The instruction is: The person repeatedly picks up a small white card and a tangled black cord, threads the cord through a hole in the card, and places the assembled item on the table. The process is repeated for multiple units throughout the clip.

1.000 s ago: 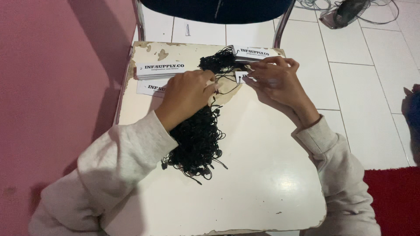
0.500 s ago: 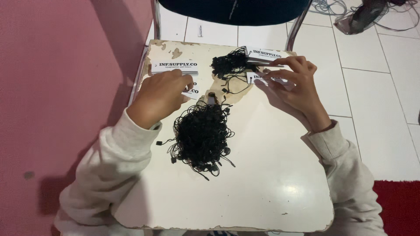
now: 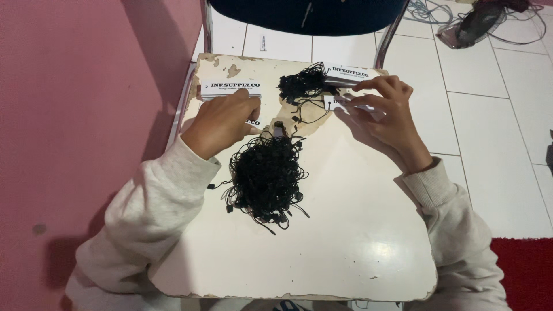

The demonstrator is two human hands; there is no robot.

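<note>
White tiles and a pink wall frame the worn cream table [image 3: 322,242], its paint chipped at twelve o'clock.

We start at our right hand [image 3: 385,115], at about one o'clock on the table. Its fingers are pinched narrow on a white paper tag [image 3: 340,103], with the fingertips also touching the stack of tags [image 3: 345,74] just beyond it. Our left hand [image 3: 222,121], at eleven o'clock, is curled loosely, fingers pressing a tag on the table, just beside another stack of tags [image 3: 230,88].

We judge the tags light, thin and fairly stiff; they are best taken by an edge, between thumb and forefinger, since a flat one will slide on the smooth paint.

Between the hands, at the table's centre, lies the large pile of black strings [image 3: 266,178]; a smaller bundle of strings [image 3: 302,86] sits at twelve o'clock, touching the right stack. These look soft, limp and tangled, so we would pull one by its end fastener.

Beyond the table stand a dark chair [image 3: 305,14] and loose cables [image 3: 489,23] at two o'clock.
</note>
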